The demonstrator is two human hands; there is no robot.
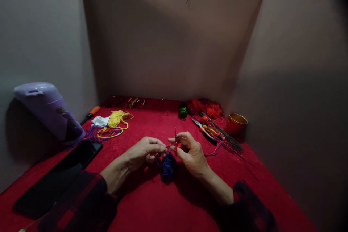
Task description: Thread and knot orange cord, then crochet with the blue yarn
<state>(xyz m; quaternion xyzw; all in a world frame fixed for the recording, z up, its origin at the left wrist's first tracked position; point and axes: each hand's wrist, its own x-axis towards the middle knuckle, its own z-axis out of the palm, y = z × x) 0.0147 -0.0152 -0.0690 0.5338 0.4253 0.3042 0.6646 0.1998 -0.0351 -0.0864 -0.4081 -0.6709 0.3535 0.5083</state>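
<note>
In the middle of the head view, just above the red cloth, my left hand (149, 148) is closed in a pinch on a strand of blue yarn. Below my fingertips rests a small dark blue bundle of yarn (168, 166), with a loop of it curling by the left fingers. My right hand (193, 154) grips a red-handled crochet hook (175, 145) between thumb and fingers, its thin metal tip upward. Both sets of fingertips nearly meet, with a short strand between them. The exact stitch or loop there is too small to make out.
Left: a purple bottle (51, 110), a black phone (58, 177), yellow yarn (116, 119), an orange-handled tool (94, 111). Right: pliers (203, 130), thin wires (231, 140), red yarn (210, 108), green yarn (183, 110), a red cup (236, 122). Grey panels enclose the table.
</note>
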